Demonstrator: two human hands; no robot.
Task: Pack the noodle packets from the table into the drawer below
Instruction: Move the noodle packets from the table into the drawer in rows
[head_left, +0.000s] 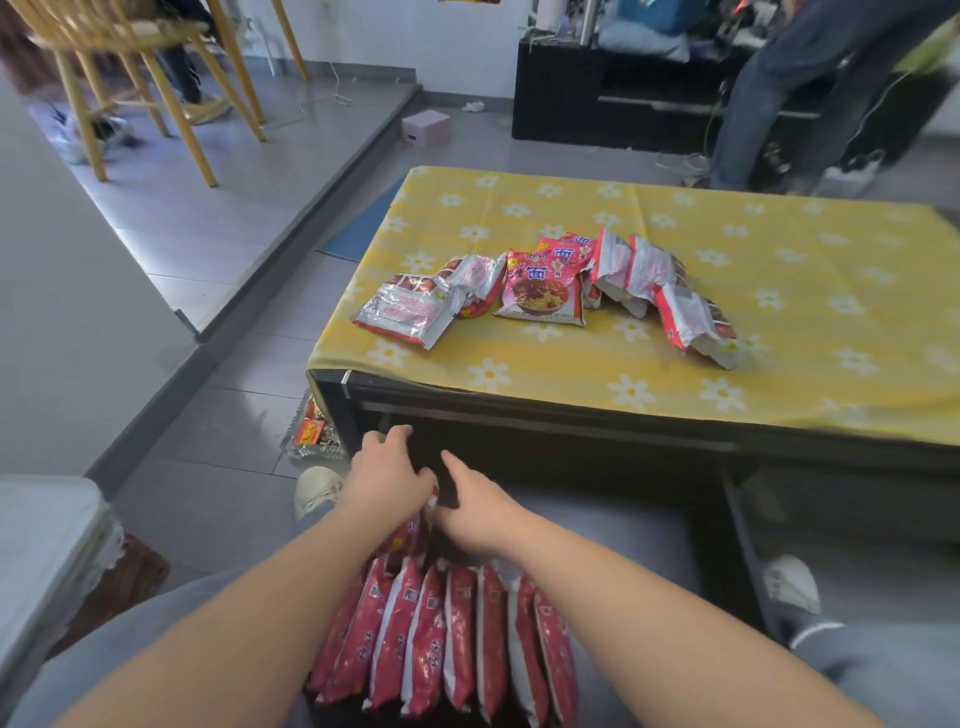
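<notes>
Worktop: the worktop (779, 312), under a yellow flowered cloth, carries the unpacked stock, so the job looks roughly half done.
Drawer: the drawer (623, 519) stands pulled out below the front edge, with bare grey floor to the right of the packed goods.
Packed row: the packed row (447, 639) stands on edge, packets side by side, running away from the person; any new one should go in upright and tight against it.
Loose packets: several loose packets (540, 286) lie scattered and overlapping near the worktop's middle, well apart from both hands.
Packet in hand: the packet in hand (410, 530) sits at the far end of the row, between the two hands, mostly hidden.
Left hand: the left hand (387, 475) has curled fingers (423, 475) pinching that packet's top; best to press it down flat before letting go.
Right hand: the right hand (478, 512) rests beside the packet, forefinger out; I cannot tell whether it grips.
</notes>
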